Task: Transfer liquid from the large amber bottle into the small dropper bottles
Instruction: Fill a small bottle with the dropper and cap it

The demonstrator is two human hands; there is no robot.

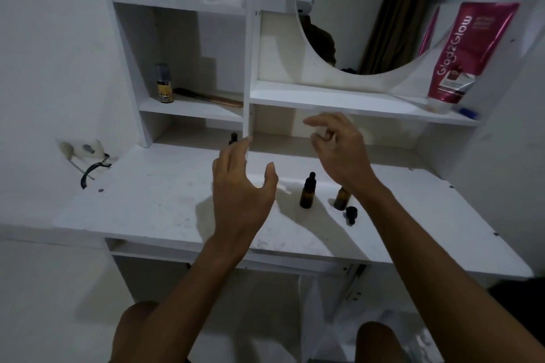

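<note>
Both hands are hovering empty above the white table (141,203), the left hand (241,188) with its grip spread and the right hand (339,153) with its grip loosely curled round nothing. A capped dropper bottle (307,192) is standing near an uncapped dropper bottle (341,200), whose dropper cap (351,214) is lying just beside it. The large amber bottle is not showing plainly, so filling is seemingly still being set up, and the next move is calling for a firm hold on that bottle.

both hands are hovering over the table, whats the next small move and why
Probably reach the left hand forward to grip the dark-capped bottle just beyond its fingers: it and the right hand hold nothing, and one small bottle seems uncapped, its dropper cap lying beside it.
</note>
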